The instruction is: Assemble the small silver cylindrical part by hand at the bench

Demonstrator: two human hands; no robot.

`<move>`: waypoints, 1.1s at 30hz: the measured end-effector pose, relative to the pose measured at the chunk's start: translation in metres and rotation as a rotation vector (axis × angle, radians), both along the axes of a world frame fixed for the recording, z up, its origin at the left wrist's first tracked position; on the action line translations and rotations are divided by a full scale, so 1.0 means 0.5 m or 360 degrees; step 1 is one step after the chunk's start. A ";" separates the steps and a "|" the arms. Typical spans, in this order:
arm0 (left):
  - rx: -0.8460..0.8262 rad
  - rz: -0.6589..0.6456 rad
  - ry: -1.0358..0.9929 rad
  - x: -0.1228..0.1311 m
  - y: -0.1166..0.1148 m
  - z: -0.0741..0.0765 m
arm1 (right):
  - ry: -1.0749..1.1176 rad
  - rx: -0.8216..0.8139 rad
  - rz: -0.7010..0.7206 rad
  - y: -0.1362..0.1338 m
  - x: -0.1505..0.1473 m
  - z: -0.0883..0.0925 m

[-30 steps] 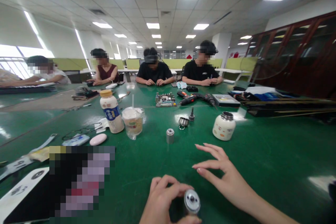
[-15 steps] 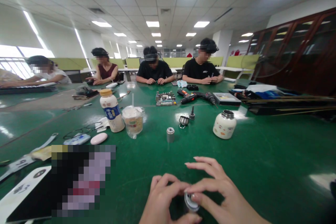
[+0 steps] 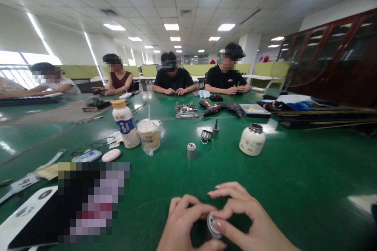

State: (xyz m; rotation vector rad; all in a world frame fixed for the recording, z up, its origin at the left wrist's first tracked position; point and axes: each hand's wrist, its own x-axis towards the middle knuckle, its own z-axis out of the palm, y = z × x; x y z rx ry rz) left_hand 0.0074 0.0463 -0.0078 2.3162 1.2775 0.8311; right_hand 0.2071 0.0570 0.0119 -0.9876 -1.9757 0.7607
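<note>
At the bottom centre my left hand [image 3: 184, 225] is curled around a small silver cylindrical part [image 3: 212, 224] and holds it above the green table [image 3: 294, 180]. My right hand [image 3: 246, 219] pinches the top of the same part with thumb and fingertips. Farther out on the table stand a small metal cylinder [image 3: 191, 151], a metal ring piece [image 3: 206, 135], a small dark stopper [image 3: 216, 127] and a white round flask [image 3: 251, 139] with its top off.
A milk bottle [image 3: 125, 123] and a plastic cup with a straw [image 3: 149, 135] stand to the left. A circuit board [image 3: 185, 110], power drills [image 3: 219, 109] and a box [image 3: 255, 110] lie mid-table. Several people sit at the far side.
My right hand came down from hovering open above the table and closed its fingers on the top of the silver part held by my left hand.
</note>
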 end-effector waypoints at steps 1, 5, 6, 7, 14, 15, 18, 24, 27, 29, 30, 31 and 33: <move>-0.0010 0.0002 -0.0001 0.000 0.000 0.000 | 0.0045 0.0010 -0.0014 0.001 0.000 -0.003; -0.0069 0.0007 0.0006 0.000 -0.001 -0.002 | 0.0233 -0.0027 0.0065 0.003 0.004 -0.020; -0.0081 0.0013 -0.0004 0.000 0.000 -0.003 | 0.0273 -0.0073 0.0098 0.003 0.005 -0.024; -0.0089 0.0013 -0.0025 -0.002 0.000 -0.005 | 0.0308 -0.0135 0.0131 0.003 0.005 -0.026; -0.0005 0.0048 -0.0320 -0.016 -0.007 0.005 | 0.0335 -0.0514 0.0157 0.004 -0.005 -0.032; 0.0010 0.0067 -0.0320 -0.016 -0.008 0.008 | 0.0315 -0.0548 0.0137 0.005 -0.006 -0.032; 0.0059 0.0096 -0.0324 -0.013 -0.009 0.018 | 0.0238 -0.0611 0.0089 0.005 -0.009 -0.032; 0.0173 0.0129 -0.0349 -0.001 -0.003 0.035 | -0.0004 -0.0630 0.0063 0.001 -0.014 -0.017; 0.0333 0.0285 -0.0329 -0.014 0.018 0.044 | -0.0068 -0.0572 0.0031 -0.001 -0.013 -0.012; 0.0438 0.0500 -0.0222 -0.030 0.042 0.041 | -0.0083 -0.0558 0.0057 -0.002 -0.011 -0.010; 0.0461 0.0593 -0.0129 -0.039 0.056 0.036 | -0.0089 -0.0556 0.0066 -0.003 -0.011 -0.009; 0.0428 0.0657 -0.0005 -0.048 0.068 0.029 | -0.0094 -0.0551 0.0072 -0.004 -0.010 -0.008; 0.0305 0.0736 0.0187 -0.060 0.087 0.014 | -0.0101 -0.0539 0.0077 -0.004 -0.009 -0.007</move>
